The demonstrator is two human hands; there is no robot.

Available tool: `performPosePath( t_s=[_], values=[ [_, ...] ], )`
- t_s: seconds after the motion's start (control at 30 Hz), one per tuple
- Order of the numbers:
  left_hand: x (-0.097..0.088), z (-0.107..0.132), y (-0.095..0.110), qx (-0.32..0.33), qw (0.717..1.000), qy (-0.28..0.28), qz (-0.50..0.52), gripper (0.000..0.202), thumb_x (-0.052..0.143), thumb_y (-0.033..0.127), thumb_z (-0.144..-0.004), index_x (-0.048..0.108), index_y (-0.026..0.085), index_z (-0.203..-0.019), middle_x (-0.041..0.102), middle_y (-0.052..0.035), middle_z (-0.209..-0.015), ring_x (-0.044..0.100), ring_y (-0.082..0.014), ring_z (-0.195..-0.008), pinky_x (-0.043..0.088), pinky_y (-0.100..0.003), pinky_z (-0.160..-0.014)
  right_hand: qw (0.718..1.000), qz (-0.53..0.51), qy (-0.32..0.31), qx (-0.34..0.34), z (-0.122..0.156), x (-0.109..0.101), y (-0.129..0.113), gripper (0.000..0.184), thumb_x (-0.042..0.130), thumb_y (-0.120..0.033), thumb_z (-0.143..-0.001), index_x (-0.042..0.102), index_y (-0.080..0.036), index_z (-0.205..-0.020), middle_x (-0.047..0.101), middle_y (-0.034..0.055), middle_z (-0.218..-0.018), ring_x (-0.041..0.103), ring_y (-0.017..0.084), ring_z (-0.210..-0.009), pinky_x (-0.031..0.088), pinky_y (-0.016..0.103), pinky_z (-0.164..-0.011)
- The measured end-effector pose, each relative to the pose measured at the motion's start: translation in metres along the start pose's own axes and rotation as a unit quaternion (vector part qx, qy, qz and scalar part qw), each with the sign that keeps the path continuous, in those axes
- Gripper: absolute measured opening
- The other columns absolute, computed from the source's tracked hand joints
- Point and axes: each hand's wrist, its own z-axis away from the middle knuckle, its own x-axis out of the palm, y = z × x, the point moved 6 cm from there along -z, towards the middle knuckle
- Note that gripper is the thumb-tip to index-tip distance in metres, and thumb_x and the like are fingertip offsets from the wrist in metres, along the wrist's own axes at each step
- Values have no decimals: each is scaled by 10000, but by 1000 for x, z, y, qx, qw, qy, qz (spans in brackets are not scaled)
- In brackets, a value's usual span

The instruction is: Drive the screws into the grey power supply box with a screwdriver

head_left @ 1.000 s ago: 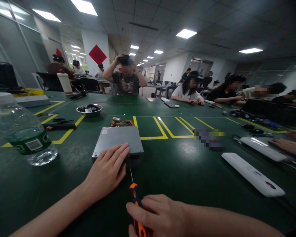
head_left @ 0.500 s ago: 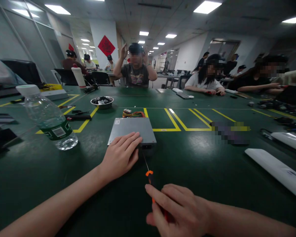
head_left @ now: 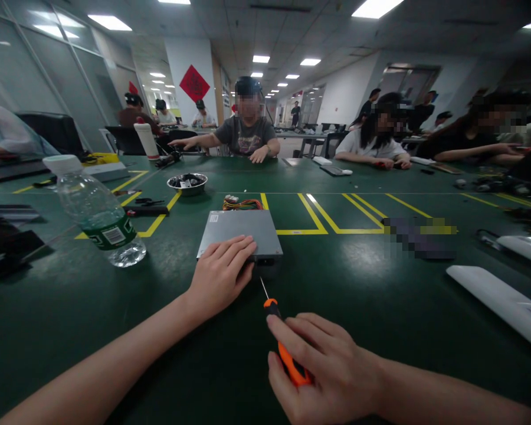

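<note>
A grey metal computer power supply lies on the green table, its socket side facing me. My left hand rests over its near left part, fingers stretched flat on the top and thumb down by the front face. In my right hand is a screwdriver with an orange and black handle, gripped between thumb and fingers. Its thin shaft points up toward the front of the power supply; the tip appears just short of it. Coloured cables bunch behind the metal box.
A clear water bottle stands on the left, near a metal bowl of small dark parts. White long objects lie at right. Yellow tape marks the table. A person sits opposite; others work around.
My right hand has shifted slightly, its fingers opening a little so more of the orange handle shows. My left hand stays on the power supply. The person opposite has lowered both arms.
</note>
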Motion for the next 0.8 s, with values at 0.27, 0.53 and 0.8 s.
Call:
performPosePath(
  t_s=[0.27, 0.53, 0.8],
  values=[
    [0, -1, 0, -11, 1000, 3, 2, 293, 457, 214, -850, 537, 176, -1129, 592, -75, -1178, 537, -206, -1089, 432, -368, -852, 999, -3, -28, -42, -8, -2, -7, 138, 534, -180, -739, 585, -163, -865, 676, 142, -910, 640, 183, -767, 534, 265, -678],
    [3, 0, -1, -20, 1000, -3, 2, 297, 454, 218, -850, 531, 187, -1135, 583, -62, -1193, 525, -203, -1103, 422, -365, -859, 998, 45, 33, -32, -19, -24, 9, 42, 582, -190, -735, 585, -152, -717, 685, 141, -827, 645, 182, -751, 543, 277, -662],
    [1, 0, 0, -24, 1000, 4, 7, 282, 446, 211, -853, 537, 183, -1118, 593, -65, -1177, 530, -204, -1096, 416, -367, -865, 1000, -10, -9, -13, -4, -1, -1, 210, 521, -106, -711, 597, -104, -907, 651, 166, -1008, 572, 260, -1050, 563, 238, -678]
  ],
)
